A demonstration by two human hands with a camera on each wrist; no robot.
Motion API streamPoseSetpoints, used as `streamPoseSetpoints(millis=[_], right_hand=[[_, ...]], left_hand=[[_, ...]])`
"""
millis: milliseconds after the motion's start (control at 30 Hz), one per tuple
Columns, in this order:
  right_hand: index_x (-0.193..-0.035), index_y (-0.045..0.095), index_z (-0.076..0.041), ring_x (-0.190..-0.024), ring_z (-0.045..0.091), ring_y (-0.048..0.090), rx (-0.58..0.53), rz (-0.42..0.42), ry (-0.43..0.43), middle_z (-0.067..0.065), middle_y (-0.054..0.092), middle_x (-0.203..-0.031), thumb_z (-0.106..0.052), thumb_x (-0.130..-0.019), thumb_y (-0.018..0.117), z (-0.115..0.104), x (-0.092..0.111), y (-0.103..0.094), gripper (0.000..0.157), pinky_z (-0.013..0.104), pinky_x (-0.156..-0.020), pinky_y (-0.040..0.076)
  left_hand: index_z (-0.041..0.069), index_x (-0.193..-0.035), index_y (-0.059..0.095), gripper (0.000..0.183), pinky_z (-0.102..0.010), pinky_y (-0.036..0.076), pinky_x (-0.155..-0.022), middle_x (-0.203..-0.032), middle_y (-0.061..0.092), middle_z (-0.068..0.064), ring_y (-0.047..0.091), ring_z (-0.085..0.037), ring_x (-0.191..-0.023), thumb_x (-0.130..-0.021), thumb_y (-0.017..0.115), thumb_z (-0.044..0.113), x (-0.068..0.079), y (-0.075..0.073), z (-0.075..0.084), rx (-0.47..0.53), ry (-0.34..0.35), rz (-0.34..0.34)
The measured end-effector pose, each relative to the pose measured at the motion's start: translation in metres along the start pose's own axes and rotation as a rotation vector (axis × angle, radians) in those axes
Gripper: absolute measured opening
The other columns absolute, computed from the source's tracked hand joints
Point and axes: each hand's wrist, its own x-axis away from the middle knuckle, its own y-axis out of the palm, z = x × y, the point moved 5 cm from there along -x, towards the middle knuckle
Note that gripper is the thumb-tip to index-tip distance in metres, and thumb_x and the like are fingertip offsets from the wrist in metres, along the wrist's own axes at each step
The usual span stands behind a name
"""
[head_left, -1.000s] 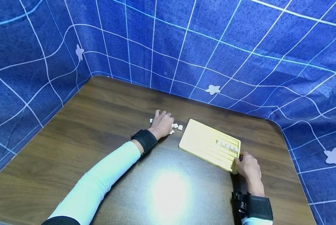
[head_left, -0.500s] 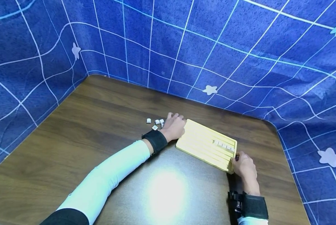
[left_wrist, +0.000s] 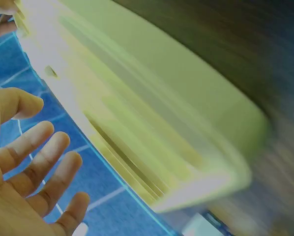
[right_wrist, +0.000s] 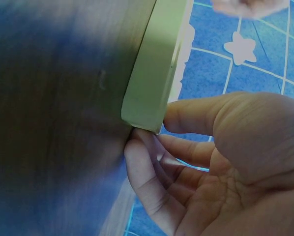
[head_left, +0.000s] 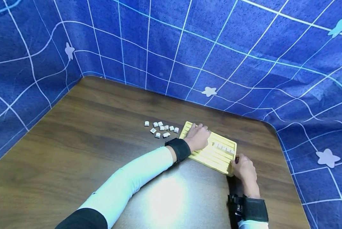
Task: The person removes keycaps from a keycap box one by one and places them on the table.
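Blue cloth (head_left: 148, 38) fills my upper frame; right hand (head_left: 244, 168) pinches the tray (head_left: 214, 156), presumably steadying it; left hand (head_left: 198, 136) looks loosely spread, empty.

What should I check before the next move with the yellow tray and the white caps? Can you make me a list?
1. Tray held steady: ok, the right hand pinches one end of it.
2. Left hand free to pick things up: ok, it is above the tray, with nothing seen between thumb and fingers.
3. Caps in the tray lined up: ok, a row of caps sits near the right hand.
4. All caps in the tray: not ok, loose caps lie on the table.
5. Letters on the loose caps: cannot tell, too small to read.
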Motion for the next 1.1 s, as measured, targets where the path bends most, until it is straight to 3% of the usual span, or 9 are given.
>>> streamPoseSetpoints(millis=[100, 367, 533, 700, 1100], right_hand=[[-0.134, 0.049, 0.0, -0.111, 0.048, 0.056, 0.002, 0.011, -0.003, 0.03, 0.053, -0.131, -0.024, -0.094, 0.048, 0.0, 0.0, -0.001, 0.046, 0.058, -0.085, 0.048], [-0.134, 0.048, 0.001, -0.111, 0.046, 0.056, 0.007, -0.001, -0.004, 0.03, 0.053, -0.131, -0.024, -0.095, 0.048, -0.007, -0.001, 0.0, 0.046, 0.057, -0.086, 0.048], [-0.136, 0.046, 0.002, -0.107, 0.043, 0.057, 0.006, -0.02, 0.027, 0.031, 0.052, -0.13, -0.023, -0.096, 0.048, -0.004, 0.002, 0.0, 0.047, 0.057, -0.086, 0.048], [-0.131, 0.049, 0.003, -0.108, 0.046, 0.058, 0.002, -0.006, 0.015, 0.03, 0.055, -0.126, -0.022, -0.095, 0.048, 0.001, 0.007, -0.001, 0.045, 0.057, -0.084, 0.049], [-0.125, 0.054, 0.003, -0.106, 0.05, 0.059, 0.013, 0.037, -0.047, 0.03, 0.058, -0.122, -0.022, -0.092, 0.048, -0.004, 0.008, -0.002, 0.042, 0.057, -0.081, 0.05]], left_hand=[[0.022, -0.119, 0.067, 0.029, -0.038, 0.043, -0.093, -0.121, 0.065, 0.003, 0.057, -0.017, -0.114, -0.091, 0.059, 0.03, -0.005, 0.001, 0.015, 0.004, 0.015, -0.004], [0.024, -0.127, 0.062, 0.031, -0.033, 0.046, -0.092, -0.123, 0.064, 0.007, 0.057, -0.013, -0.113, -0.097, 0.055, 0.024, -0.011, 0.007, 0.034, -0.044, 0.01, -0.001], [0.025, -0.123, 0.065, 0.027, -0.031, 0.049, -0.089, -0.121, 0.065, 0.008, 0.058, -0.012, -0.113, -0.098, 0.054, 0.021, -0.013, 0.02, 0.044, -0.062, 0.008, 0.001], [0.028, -0.115, 0.069, 0.024, -0.031, 0.049, -0.087, -0.119, 0.066, 0.008, 0.058, -0.013, -0.113, -0.099, 0.052, 0.021, -0.01, 0.027, 0.053, -0.085, 0.06, -0.004], [0.03, -0.112, 0.07, 0.025, -0.032, 0.047, -0.089, -0.116, 0.067, 0.01, 0.058, -0.012, -0.111, -0.1, 0.051, 0.02, -0.008, 0.025, 0.049, -0.078, 0.05, -0.015]])
